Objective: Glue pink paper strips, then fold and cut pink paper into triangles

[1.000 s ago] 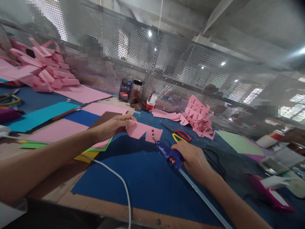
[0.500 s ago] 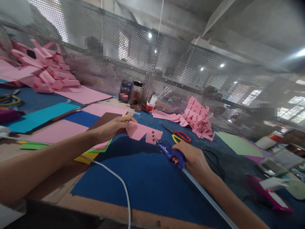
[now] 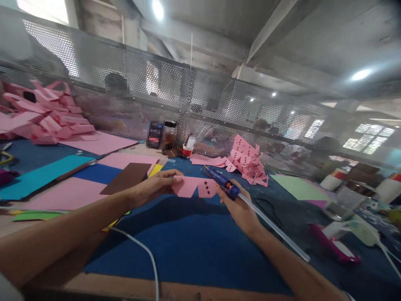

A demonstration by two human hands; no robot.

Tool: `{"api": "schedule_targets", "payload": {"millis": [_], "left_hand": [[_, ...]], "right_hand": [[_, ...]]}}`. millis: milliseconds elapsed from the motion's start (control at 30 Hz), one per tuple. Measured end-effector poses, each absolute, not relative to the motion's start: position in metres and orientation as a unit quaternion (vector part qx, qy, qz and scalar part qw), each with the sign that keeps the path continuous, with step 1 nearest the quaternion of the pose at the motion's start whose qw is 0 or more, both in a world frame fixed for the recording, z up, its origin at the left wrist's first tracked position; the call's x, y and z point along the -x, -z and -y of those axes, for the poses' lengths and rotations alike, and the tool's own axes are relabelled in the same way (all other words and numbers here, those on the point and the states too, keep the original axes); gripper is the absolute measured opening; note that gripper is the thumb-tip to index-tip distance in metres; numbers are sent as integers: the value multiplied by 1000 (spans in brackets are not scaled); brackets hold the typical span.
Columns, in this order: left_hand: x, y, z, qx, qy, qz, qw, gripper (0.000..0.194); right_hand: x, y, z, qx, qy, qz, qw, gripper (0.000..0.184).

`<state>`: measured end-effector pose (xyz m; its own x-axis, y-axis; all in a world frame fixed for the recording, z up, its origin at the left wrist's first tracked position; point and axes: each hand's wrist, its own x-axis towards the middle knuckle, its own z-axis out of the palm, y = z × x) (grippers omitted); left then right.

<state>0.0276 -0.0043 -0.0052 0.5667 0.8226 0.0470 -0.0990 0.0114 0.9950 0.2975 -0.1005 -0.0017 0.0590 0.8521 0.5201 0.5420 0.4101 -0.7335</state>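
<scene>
Between the thumb and fingers of my left hand is the left end of a notched pink paper strip, raised above the blue mat. Small dark brown diamonds run in a short row near the strip's right end. My right hand is closed around a blue glue gun, its nozzle pointing up and left, past the strip's upper edge. A long translucent glue stick sticks out of its back. The right fingertips meet the strip's right end; whether they pinch it is hard to see.
Dotted pink pieces are heaped at the back right. Plain pink strips pile up at the left, near coloured sheets. A red-and-white cup stands by a jar. A white cord crosses the blue mat.
The glue gun's nozzle has left the diamonds on the strip and swung up. My right fingers have come to the strip's right end. The view has shifted; the scissors are now hidden.
</scene>
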Motion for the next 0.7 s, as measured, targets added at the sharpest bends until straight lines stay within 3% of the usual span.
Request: {"api": "schedule_targets", "payload": {"millis": [367, 700], "left_hand": [[-38, 10, 6, -618, -355, -293, 637, 31], [-26, 15, -1, -612, -361, -280, 646, 27]], "right_hand": [[-306, 6, 99, 557, -155, 627, 522, 34], [-296, 17, 108, 487, -69, 765, 416, 11]]}}
